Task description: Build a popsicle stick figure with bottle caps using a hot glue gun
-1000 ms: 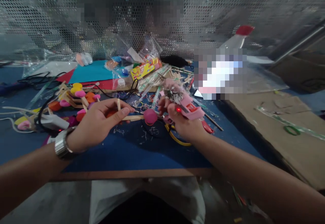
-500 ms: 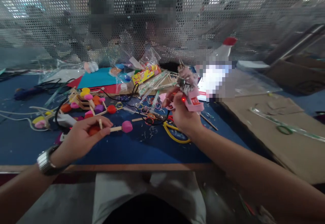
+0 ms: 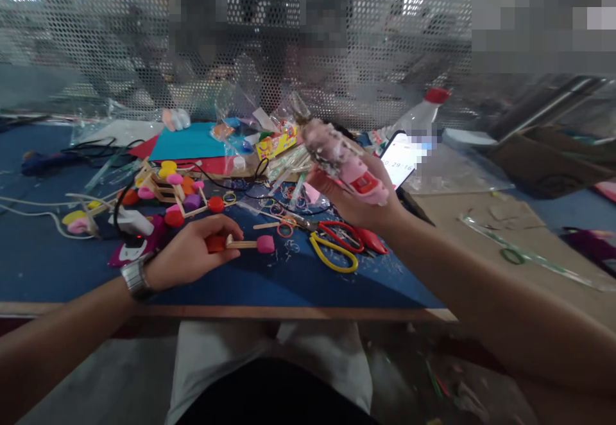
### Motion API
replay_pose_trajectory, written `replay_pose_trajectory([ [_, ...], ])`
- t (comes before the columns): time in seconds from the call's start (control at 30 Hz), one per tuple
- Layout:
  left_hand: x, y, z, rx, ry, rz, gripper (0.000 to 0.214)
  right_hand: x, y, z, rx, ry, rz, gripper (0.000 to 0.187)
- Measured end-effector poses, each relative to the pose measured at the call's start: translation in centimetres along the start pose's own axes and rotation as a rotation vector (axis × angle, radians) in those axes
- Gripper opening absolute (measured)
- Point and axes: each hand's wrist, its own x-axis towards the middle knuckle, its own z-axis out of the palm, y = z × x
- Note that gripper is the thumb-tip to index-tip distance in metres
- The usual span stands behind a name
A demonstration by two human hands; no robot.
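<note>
On the left, my left hand [image 3: 190,255] is closed on a wooden stick piece [image 3: 244,244] with a pink clay lump at its far end and an orange-red lump by my fingers. My right hand [image 3: 359,200] is raised over the table, wrapped round a pink hot glue gun [image 3: 349,171] coated with whitish glue near its nozzle. Behind my left hand stands a small stick frame [image 3: 176,194] with coloured lumps on it. Red-handled scissors [image 3: 341,235] and a yellow-handled tool [image 3: 332,261] lie below my right hand.
A white plug [image 3: 132,223] with a black cable sits in a purple socket block [image 3: 122,255]. Further back are blue paper [image 3: 192,142], a yellow box [image 3: 278,144] and a lit phone [image 3: 400,155]. Cardboard [image 3: 481,226] lies at right, near a red-capped bottle [image 3: 428,110].
The glue gun has turned in my right hand, its nozzle now leaning up and left. My left hand has moved right with the stick piece. The scissors have come into clearer view.
</note>
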Motion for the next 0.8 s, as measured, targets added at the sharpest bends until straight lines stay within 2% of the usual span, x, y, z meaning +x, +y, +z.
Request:
replay_pose_trajectory([
  [0.07,0.1,0.0,0.0,0.034,0.027,0.011,0.019,0.7,0.2,-0.4,-0.068,-0.035,-0.093,0.029],
  [0.13,0.0,0.0,0.0,0.089,0.05,0.016,0.019,0.8,0.4,-0.4,-0.068,-0.071,-0.096,0.028],
  [0.2,0.0,0.0,0.0,0.137,0.067,0.031,0.02,0.4,0.7,-0.1,-0.019,-0.116,0.004,0.031],
  [0.33,0.0,-0.3,0.2,0.163,0.071,0.092,0.022,-1.2,1.3,0.7,0.126,-0.22,0.312,0.03],
  [0.47,0.0,-0.6,0.4,0.155,0.053,0.095,0.025,-2.5,1.8,1.5,0.178,-0.146,0.383,0.024],
  [0.57,-0.3,-0.5,0.3,0.181,0.075,0.077,0.03,-3.4,2.3,2.0,0.236,-0.145,0.471,0.024],
  [0.7,-1.1,-0.5,-0.3,0.31,0.093,0.062,0.053,-4.4,2.8,2.4,0.257,-0.113,0.562,0.031],
  [0.8,-2.0,-0.8,-0.7,0.38,0.061,0.039,0.056,-4.5,2.9,2.0,0.23,-0.066,0.602,0.04],
])
